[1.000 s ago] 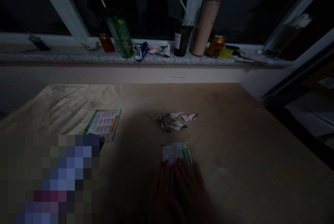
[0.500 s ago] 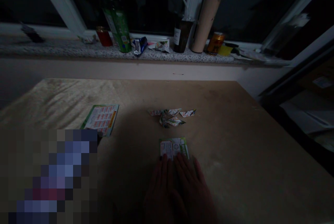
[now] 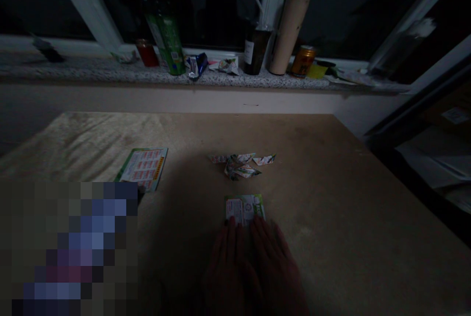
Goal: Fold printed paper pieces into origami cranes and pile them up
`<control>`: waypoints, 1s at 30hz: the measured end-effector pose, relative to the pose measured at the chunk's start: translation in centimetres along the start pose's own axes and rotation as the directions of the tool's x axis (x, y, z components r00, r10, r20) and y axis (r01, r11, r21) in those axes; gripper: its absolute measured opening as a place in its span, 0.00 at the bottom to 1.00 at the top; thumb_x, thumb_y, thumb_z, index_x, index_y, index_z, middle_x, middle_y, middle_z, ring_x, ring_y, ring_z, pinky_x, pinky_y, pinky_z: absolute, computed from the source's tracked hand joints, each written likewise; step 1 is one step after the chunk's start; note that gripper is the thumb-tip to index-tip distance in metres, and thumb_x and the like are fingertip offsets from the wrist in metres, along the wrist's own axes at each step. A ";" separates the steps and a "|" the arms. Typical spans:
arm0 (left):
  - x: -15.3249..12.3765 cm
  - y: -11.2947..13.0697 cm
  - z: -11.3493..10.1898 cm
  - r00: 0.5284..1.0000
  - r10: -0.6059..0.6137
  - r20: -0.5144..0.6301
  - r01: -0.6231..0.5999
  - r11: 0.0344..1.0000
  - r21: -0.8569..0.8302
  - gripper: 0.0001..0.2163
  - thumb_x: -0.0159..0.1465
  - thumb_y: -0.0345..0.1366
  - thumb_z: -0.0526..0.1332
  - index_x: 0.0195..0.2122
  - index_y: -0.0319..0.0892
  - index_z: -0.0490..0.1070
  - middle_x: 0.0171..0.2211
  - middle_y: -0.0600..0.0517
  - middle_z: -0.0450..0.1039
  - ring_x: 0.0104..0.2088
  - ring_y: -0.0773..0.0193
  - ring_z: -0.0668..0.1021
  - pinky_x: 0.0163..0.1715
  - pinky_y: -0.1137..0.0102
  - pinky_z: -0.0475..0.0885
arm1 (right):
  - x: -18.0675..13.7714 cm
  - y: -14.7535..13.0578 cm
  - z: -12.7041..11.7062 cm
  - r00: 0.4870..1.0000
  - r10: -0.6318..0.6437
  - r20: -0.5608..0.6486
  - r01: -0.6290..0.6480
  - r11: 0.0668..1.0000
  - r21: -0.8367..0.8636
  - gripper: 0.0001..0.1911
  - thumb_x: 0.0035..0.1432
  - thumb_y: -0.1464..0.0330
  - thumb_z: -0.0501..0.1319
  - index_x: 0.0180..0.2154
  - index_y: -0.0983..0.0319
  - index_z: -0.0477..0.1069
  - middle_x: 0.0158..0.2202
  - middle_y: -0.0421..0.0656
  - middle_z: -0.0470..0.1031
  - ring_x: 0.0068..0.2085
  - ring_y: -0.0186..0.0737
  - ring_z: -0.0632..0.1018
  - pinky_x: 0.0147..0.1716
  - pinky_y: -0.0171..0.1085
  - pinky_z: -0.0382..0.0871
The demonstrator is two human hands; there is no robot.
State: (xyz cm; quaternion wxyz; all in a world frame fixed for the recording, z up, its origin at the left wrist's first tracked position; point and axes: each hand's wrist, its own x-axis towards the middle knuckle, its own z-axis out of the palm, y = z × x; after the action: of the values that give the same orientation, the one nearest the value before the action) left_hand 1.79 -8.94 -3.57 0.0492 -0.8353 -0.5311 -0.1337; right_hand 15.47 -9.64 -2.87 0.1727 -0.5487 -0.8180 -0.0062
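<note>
A small green and white printed paper lies flat near the front of the table. My left hand rests palm down on its near left edge, fingers stretched out. Beside it, my right hand also lies flat, fingertips on the paper's near right part. The hands cover the paper's near edge. Just beyond are folded pieces of printed paper in a loose, pointed cluster. The scene is dim, and shadow darkens both wrists.
A printed sheet lies on the table at the left, beside a pixelated patch. On the granite windowsill stand a green bottle, a dark cup with a straw, a tall beige flask and an orange can.
My right hand has shifted very slightly to the right across the paper, showing a bit more of its print. My left hand stays almost where it was.
</note>
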 end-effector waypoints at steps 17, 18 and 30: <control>-0.4 -1.4 -1.2 0.993 0.104 0.061 -0.108 0.992 0.066 0.27 0.55 0.32 0.51 0.57 0.31 0.58 0.57 0.43 0.62 0.56 0.53 0.65 0.53 0.61 0.60 | -0.7 0.3 0.1 0.998 0.066 0.008 -0.066 0.998 -0.014 0.34 0.59 0.60 0.53 0.61 0.71 0.47 0.61 0.54 0.55 0.61 0.54 0.57 0.54 0.54 0.62; -0.4 -1.6 -1.4 0.991 0.117 0.064 -0.122 0.989 0.084 0.26 0.55 0.34 0.52 0.55 0.31 0.60 0.57 0.42 0.63 0.56 0.53 0.65 0.53 0.62 0.60 | -0.8 0.4 0.2 0.998 0.057 0.001 -0.057 0.998 -0.015 0.34 0.59 0.60 0.53 0.62 0.70 0.46 0.61 0.53 0.55 0.61 0.54 0.57 0.53 0.54 0.62; 2.2 -2.7 -1.7 0.993 0.099 0.062 -0.106 0.986 0.128 0.23 0.60 0.40 0.52 0.55 0.35 0.64 0.57 0.40 0.62 0.56 0.48 0.65 0.53 0.53 0.56 | -0.8 0.9 0.0 0.988 -0.081 -0.132 0.071 0.995 -0.076 0.24 0.61 0.61 0.52 0.55 0.67 0.61 0.55 0.48 0.66 0.57 0.48 0.65 0.62 0.54 0.32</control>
State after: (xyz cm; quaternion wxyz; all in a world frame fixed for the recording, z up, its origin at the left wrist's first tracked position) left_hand -0.05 -6.23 -1.46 0.0959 -0.8598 -0.4963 -0.0726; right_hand 16.55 -10.01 -3.29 0.2075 -0.5211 -0.8241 -0.0791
